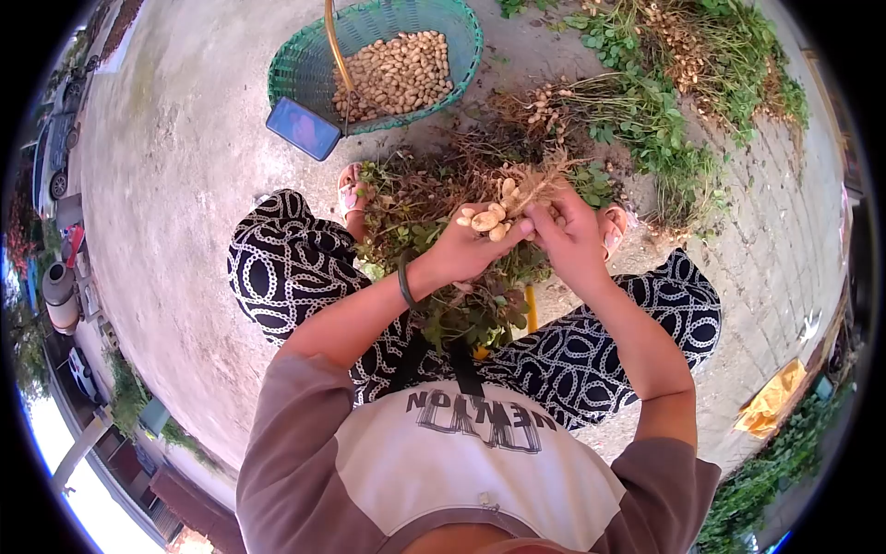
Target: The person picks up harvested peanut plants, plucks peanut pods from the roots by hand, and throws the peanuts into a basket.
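Several pale peanuts [487,220] rest in my left hand [469,247], whose fingers are curled round them. My right hand [569,231] is closed on the root end of a peanut plant [535,185], close beside the left. The thumbs nearly meet. Leafy stems [475,309] hang below both hands, between the knees. Beyond the hands, a green woven basket [305,66] holds a heap of picked peanuts [397,74].
A phone [305,128] is fixed at the basket's near left edge, by its curved handle [334,46]. Pulled plants [443,175] lie between my feet, and more plants [683,74] are piled at the upper right. An orange sack [772,399] lies at the lower right.
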Motion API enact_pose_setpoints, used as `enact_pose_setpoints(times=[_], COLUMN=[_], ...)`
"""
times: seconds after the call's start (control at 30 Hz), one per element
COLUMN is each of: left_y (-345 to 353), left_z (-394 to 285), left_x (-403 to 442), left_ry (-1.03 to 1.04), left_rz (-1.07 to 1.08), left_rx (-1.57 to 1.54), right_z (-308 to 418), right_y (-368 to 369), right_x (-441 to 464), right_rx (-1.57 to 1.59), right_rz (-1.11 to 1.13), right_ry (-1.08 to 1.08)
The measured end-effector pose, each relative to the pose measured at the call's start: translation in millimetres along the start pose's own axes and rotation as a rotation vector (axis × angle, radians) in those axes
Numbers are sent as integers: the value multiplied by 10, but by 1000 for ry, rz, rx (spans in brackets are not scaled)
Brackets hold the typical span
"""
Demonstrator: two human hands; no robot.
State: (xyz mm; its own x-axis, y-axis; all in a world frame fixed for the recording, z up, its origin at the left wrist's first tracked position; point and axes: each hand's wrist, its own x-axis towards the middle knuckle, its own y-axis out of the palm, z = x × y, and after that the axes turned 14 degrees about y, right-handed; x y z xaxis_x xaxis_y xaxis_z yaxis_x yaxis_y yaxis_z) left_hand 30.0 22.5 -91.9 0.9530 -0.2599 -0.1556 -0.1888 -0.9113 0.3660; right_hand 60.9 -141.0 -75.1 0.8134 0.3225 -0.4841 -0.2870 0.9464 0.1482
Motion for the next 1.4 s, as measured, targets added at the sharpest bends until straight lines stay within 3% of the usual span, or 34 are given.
enact_pose_setpoints(times=[0.07,0.13,0.23,0.4,0.53,0.63,0.9,1.0,1.1,1.23,1.3,1.33,1.4], left_y=[10,-12,-66,-127,-209,-202,-144,-184,-186,-138,-50,-22,-1], left_z=[-27,-56,-105,-181,-164,-199,-186,-139,-81,-47,-16,-10,-123], left_x=[-3,-37,-77,-80,-115,-98,-59,-74,-103,-94,-79,-70,-84], left_ry=[-32,-31,-45,-33,-49,-141,-85,-120,-152,-149,138,282,319], left_rz=[-6,17,71,103,129,199,245,259,249,105,135,153,259], left_rx=[-85,-126,-255,-67,-124,-380,-198,-204,-126,-44,261,412,496], right_z=[36,203,254,314,141,202,154,194,252,203,189,147,65], right_y=[22,-17,-318,-308,-377,-256,-224,-141,-210,-202,-238,-234,-210], right_x=[-8,-51,104,89,137,63,48,38,34,2,2,23,78], right_rx=[-22,308,593,720,323,182,-147,114,163,72,81,-54,-321], right_rz=[-41,65,19,319,171,245,215,177,330,233,226,117,-102], right_ry=[-13,309,255,251,411,473,-51,128,369,393,437,281,-34])
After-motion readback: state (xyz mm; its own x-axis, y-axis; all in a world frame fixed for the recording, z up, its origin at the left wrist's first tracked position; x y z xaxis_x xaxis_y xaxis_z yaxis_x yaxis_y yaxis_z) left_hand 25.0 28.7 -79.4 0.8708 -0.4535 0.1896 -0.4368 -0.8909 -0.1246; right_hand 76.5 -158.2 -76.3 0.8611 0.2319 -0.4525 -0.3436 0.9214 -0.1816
